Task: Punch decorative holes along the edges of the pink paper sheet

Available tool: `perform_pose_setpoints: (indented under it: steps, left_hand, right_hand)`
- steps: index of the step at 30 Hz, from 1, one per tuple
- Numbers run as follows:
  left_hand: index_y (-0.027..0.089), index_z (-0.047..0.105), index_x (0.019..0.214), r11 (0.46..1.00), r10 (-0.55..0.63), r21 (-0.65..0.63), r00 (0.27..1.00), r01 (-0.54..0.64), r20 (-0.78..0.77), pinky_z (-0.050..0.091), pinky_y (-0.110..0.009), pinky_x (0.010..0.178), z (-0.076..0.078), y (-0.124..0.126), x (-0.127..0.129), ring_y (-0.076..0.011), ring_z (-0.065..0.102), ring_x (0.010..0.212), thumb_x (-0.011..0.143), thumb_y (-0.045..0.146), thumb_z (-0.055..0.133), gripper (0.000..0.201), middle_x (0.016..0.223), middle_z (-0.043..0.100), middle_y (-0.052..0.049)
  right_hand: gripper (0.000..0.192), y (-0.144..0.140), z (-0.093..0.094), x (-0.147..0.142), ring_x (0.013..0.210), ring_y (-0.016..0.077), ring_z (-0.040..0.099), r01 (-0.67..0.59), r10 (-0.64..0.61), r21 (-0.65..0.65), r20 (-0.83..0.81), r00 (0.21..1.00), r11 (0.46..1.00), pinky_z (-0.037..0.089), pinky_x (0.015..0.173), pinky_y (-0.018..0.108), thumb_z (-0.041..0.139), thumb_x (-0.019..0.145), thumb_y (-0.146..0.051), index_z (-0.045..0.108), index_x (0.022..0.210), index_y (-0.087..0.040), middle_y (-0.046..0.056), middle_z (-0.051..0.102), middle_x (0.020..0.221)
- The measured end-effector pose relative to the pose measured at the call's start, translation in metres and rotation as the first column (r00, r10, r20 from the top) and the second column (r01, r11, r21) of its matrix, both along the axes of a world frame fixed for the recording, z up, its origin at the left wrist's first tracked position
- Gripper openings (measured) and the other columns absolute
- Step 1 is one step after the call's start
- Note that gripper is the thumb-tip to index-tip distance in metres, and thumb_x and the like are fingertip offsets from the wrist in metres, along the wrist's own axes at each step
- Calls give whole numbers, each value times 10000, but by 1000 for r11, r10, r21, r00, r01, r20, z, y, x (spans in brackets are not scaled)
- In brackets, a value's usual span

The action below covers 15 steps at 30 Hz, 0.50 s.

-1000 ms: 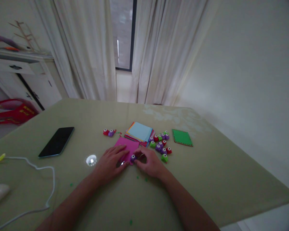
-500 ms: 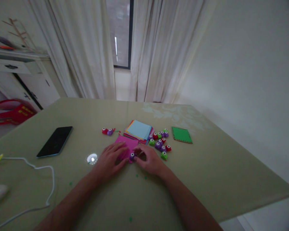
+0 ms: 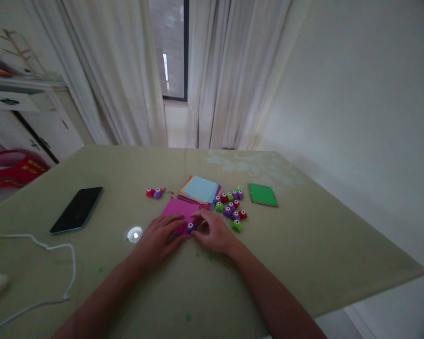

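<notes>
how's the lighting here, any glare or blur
Head view: dim room, the window the brightest patch; a small glare spot on the round shiny object beside the left hand; corners darkened, straight lines bowed by the wide lens; small punches soft.

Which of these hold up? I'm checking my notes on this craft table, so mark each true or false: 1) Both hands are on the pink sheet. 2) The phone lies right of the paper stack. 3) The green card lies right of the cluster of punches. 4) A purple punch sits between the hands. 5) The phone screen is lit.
1) True: the left hand and right hand rest on the pink sheet.
2) False: the phone lies left of the paper stack.
3) True: the green card lies right of the cluster of punches.
4) True: the purple punch sits there.
5) False: the screen is dark.
</notes>
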<state>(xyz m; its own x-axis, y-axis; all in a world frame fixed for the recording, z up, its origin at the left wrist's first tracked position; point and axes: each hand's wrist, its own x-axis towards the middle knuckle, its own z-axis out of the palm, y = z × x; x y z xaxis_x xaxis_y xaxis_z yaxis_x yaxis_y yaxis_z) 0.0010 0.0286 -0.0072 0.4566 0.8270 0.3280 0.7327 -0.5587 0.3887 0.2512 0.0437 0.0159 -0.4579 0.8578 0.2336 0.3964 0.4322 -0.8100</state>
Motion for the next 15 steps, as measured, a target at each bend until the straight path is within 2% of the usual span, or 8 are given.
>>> perform_pose_setpoints:
  steps: [5, 15]
  left_hand:
    - [314, 752, 1337, 1000, -7, -25, 1000, 7, 9, 525, -526, 1130, -1, 0, 1, -313, 671, 1306, 1036, 483, 653, 359, 1447, 712, -82]
    - [316, 764, 1330, 1000, -8, -27, 1000, 9, 17, 523, -537, 1144, -3, 1, 1, -316, 674, 1309, 1040, 483, 640, 357, 1444, 716, -80]
  right_hand:
    - [430, 0, -1, -1, 888, 193, 729, -9, 9, 18, -17, 1000, 1000, 596, 828, 316, 780, 850, -149, 698, 1270, -192, 74, 769, 1101]
    - [425, 0, -1, -1, 906, 199, 734, -6, 6, 1, 0, 1000, 1000, 598, 836, 319, 792, 849, -143, 701, 1261, -193, 78, 773, 1113]
